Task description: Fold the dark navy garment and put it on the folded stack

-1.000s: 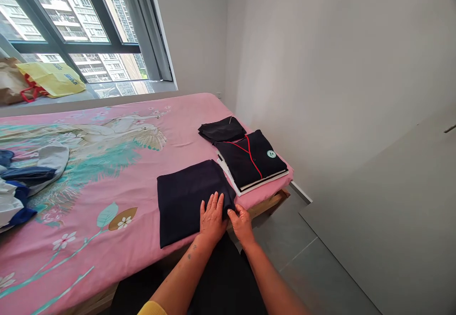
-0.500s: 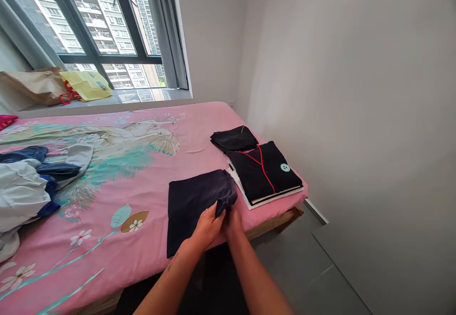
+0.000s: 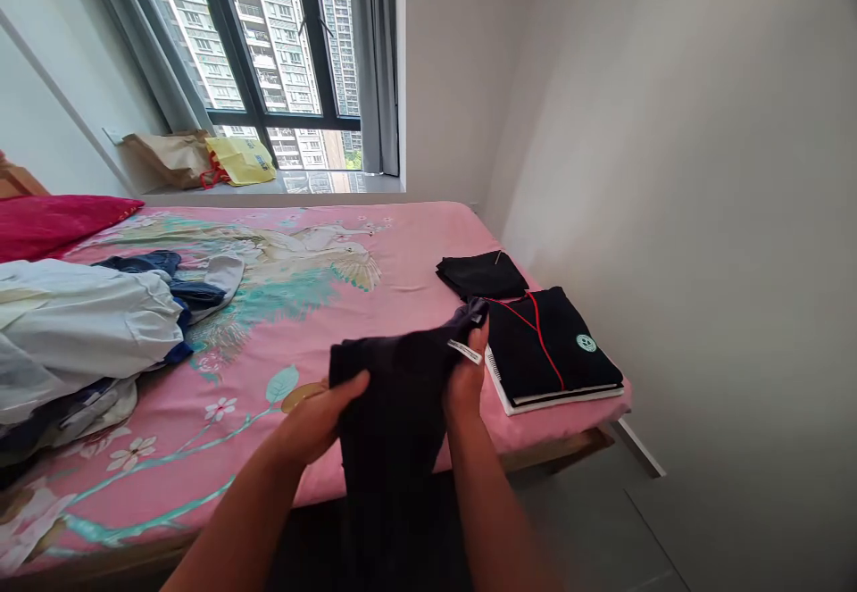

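Observation:
A dark navy garment [image 3: 392,413] hangs from both hands, lifted off the bed, with its lower part dropping out of view below the bed edge. My left hand [image 3: 325,418] grips its left side, fingers across the cloth. My right hand [image 3: 465,373] pinches its upper right edge, close to a white label tag [image 3: 464,352]. Right of that hand lies a folded black garment with red piping and a round green badge [image 3: 547,344], on a white flat package [image 3: 555,401]. A smaller folded black cloth [image 3: 482,275] sits behind it.
The pink floral bedspread [image 3: 408,244] covers the bed, with a heap of white and blue clothes [image 3: 84,329] on its left and a red cushion [image 3: 54,226] beyond. Paper bags [image 3: 201,159] stand on the window sill. A grey wall [image 3: 669,217] runs along the right.
The navy garment has risen from the bed and hangs unfolded from both hands. My hands have moved apart. The whole scene has shifted right in the picture as the head turned left.

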`<state>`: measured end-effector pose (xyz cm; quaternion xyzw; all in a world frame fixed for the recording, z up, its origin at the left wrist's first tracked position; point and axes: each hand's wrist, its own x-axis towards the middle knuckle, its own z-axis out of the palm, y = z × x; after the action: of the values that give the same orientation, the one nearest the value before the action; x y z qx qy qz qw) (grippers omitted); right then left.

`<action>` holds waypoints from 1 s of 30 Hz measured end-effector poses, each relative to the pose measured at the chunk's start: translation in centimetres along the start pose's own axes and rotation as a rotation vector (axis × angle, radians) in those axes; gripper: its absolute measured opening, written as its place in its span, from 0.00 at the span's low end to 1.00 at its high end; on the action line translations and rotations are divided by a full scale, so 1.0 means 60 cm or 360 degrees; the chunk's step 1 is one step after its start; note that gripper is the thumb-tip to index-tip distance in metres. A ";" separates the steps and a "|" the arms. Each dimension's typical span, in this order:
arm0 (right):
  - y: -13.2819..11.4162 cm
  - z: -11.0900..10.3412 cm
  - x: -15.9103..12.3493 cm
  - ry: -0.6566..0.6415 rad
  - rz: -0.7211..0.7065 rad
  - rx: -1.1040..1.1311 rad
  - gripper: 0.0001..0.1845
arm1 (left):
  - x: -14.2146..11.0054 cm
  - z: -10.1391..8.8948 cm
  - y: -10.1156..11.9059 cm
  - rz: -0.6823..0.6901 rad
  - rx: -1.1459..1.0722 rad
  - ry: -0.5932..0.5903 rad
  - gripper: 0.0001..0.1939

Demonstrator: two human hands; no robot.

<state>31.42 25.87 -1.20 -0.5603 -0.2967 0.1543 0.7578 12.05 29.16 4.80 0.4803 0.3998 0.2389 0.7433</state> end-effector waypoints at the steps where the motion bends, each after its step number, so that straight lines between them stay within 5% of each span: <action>1: -0.004 0.009 0.007 -0.0026 -0.0048 -0.0081 0.27 | 0.018 -0.030 -0.003 -0.0014 -0.0079 0.0081 0.21; 5: 0.044 0.009 0.001 -0.0213 -0.0002 -0.0595 0.36 | 0.069 -0.133 -0.063 -0.0076 -0.0231 0.0397 0.17; 11: 0.169 -0.138 -0.054 -0.0365 0.0087 -0.1115 0.33 | 0.007 -0.218 -0.190 -0.0011 -0.0275 0.0617 0.16; 14: 0.163 -0.184 -0.092 -0.0544 -0.0053 -0.1437 0.27 | -0.028 -0.220 -0.228 -0.0136 0.0036 0.0650 0.22; 19: 0.113 -0.175 -0.157 -0.0780 -0.0039 -0.1681 0.23 | -0.054 -0.189 -0.267 0.0029 0.0524 0.0605 0.25; 25: 0.110 -0.177 -0.214 -0.0784 0.0304 -0.1165 0.20 | -0.079 -0.173 -0.293 -0.0294 0.0169 0.0517 0.25; 30: 0.112 -0.187 -0.227 -0.0905 0.0622 -0.0818 0.23 | -0.087 -0.179 -0.292 -0.0336 0.0003 0.0403 0.24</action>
<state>28.49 11.83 -13.49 -0.7117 -0.4108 0.3643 0.4382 -0.26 23.47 -11.49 0.4023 0.5387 0.2176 0.7075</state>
